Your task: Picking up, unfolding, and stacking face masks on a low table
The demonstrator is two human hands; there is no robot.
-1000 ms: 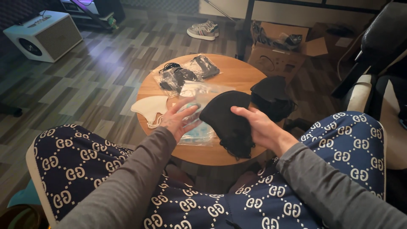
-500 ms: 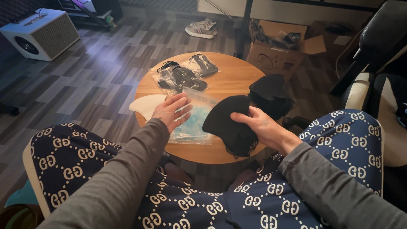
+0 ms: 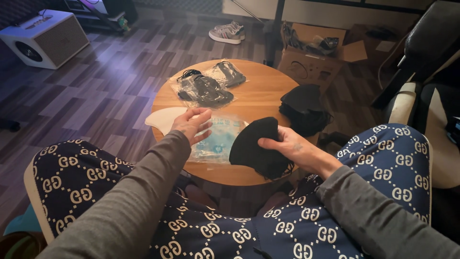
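A round wooden table (image 3: 258,98) stands in front of my knees. My right hand (image 3: 287,146) pinches a black cloth mask (image 3: 256,146) near the table's front edge. My left hand (image 3: 192,123) hovers with fingers apart over a clear plastic bag (image 3: 221,139) with pale blue contents; it holds nothing. A white mask (image 3: 163,119) lies at the table's left edge, just beside that hand. Two clear bags of black items (image 3: 203,88) lie at the far left of the table. A pile of black masks (image 3: 304,108) sits at the right edge.
My legs in dark blue patterned trousers (image 3: 383,163) frame the table. A white speaker box (image 3: 45,41) stands far left on the wooden floor. A cardboard box (image 3: 314,60), a sneaker (image 3: 229,34) and a black-and-white chair (image 3: 431,110) lie beyond and right.
My left hand has lifted off the plastic bag and drawn back toward me, fingers spread. The right hand still holds the black mask, now lower on the table.
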